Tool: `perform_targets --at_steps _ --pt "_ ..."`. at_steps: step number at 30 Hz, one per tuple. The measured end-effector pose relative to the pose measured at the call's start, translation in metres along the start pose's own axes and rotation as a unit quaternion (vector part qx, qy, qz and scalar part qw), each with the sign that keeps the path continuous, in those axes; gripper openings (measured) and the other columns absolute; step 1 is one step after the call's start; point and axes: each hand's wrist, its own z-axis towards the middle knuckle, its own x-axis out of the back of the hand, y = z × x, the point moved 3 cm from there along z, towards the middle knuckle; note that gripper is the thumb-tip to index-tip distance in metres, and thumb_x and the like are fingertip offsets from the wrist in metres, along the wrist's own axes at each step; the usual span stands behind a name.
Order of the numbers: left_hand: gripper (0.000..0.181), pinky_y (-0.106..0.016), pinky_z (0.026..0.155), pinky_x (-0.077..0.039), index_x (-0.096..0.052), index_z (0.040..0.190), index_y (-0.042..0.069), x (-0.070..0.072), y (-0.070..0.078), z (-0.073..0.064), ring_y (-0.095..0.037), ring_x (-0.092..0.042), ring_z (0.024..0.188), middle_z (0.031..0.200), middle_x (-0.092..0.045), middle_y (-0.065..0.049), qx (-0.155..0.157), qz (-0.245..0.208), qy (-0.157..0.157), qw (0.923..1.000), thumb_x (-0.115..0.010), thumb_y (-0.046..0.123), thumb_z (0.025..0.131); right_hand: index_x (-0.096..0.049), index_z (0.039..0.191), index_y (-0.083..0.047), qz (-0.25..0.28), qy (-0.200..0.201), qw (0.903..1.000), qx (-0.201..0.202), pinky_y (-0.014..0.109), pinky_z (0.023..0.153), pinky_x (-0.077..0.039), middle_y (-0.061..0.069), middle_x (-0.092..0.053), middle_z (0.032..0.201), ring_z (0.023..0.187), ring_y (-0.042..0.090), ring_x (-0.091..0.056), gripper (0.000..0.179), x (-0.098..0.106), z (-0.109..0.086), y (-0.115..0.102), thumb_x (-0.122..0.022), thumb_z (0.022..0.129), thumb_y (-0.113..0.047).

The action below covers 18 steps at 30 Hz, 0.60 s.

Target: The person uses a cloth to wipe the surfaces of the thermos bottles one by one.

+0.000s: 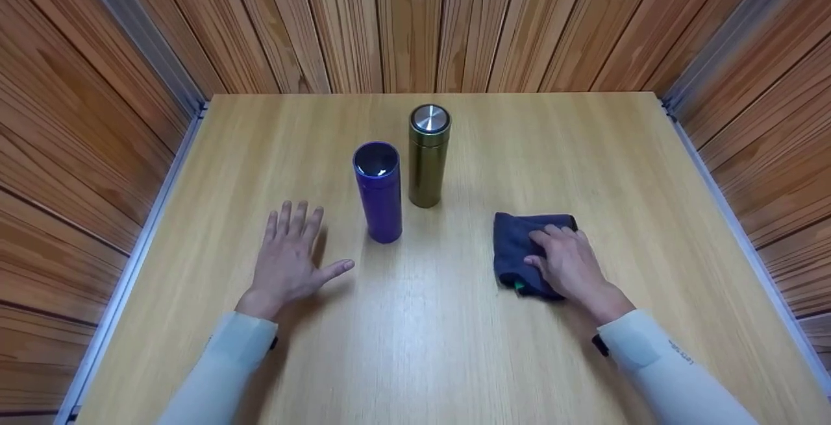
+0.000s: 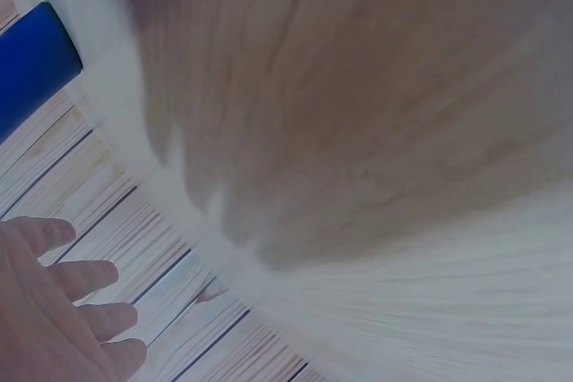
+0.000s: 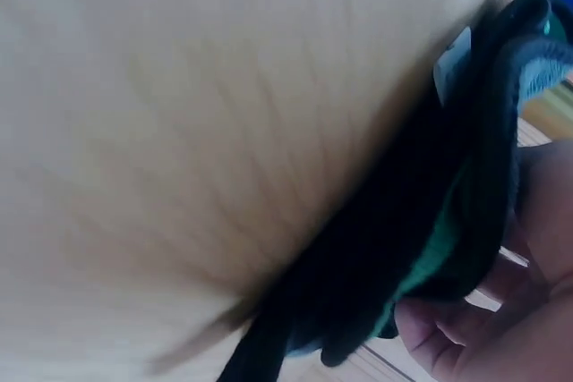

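On the table's right half lies a folded dark blue cloth point(image 1: 519, 250), which my right hand point(image 1: 571, 266) grips from above with bent fingers and thumb. In the right wrist view, the cloth point(image 3: 394, 212) shows green inner layers and a small white tag, and curled fingers point(image 3: 425, 337) meet its edge. My left hand point(image 1: 289, 266) is spread flat on the left, thumb out towards a purple bottle point(image 1: 382, 207), without touching it. This bottle stands upright, its top dark and glossy. Behind and right of it stands an olive-gold bottle point(image 1: 427, 172) with a silver-topped lid.
The light wooden table point(image 1: 415, 360) is bordered by wood-plank walls point(image 1: 409, 23) at the back and both sides. Metal rails point(image 1: 146, 233) run along its left and right edges. In the left wrist view, part of the purple bottle appears as a blue shape point(image 2: 36, 64).
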Motion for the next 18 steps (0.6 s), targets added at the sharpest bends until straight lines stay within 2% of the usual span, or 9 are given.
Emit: perform_targets --at_steps 10,15,18 --pt "0.116 -0.057 0.123 -0.001 -0.025 0.162 0.005 0.006 0.008 0.009 -0.044 -0.009 0.155 0.167 -0.019 -0.024 -0.008 -0.002 0.011 0.9999 -0.044 0.089 0.084 -0.069 0.098 0.001 0.01 0.036 0.9993 0.004 0.04 0.068 -0.034 0.013 -0.063 0.082 0.079 0.035 -0.061 0.014 -0.004 -0.001 -0.005 -0.077 0.087 -0.003" --pt "0.117 -0.057 0.124 -0.003 -0.026 0.161 0.004 0.01 0.011 0.011 -0.042 -0.011 0.155 0.167 -0.02 -0.022 -0.01 -0.016 0.025 0.9995 -0.045 0.089 0.083 -0.07 0.1 0.002 0.019 0.053 0.9984 0.008 0.042 0.069 -0.038 0.014 -0.065 0.084 0.081 0.035 -0.063 0.014 0.0 -0.003 -0.005 -0.076 0.088 -0.002" --pt "0.116 -0.056 0.124 -0.006 -0.028 0.16 0.002 0.014 0.013 0.012 -0.043 -0.014 0.154 0.166 -0.023 -0.023 -0.016 -0.033 0.047 0.9983 -0.05 0.086 0.083 -0.071 0.102 0.002 0.03 0.066 0.9973 0.009 0.042 0.068 -0.038 0.014 -0.066 0.086 0.081 0.034 -0.064 0.015 0.003 -0.005 -0.006 -0.076 0.088 -0.001"
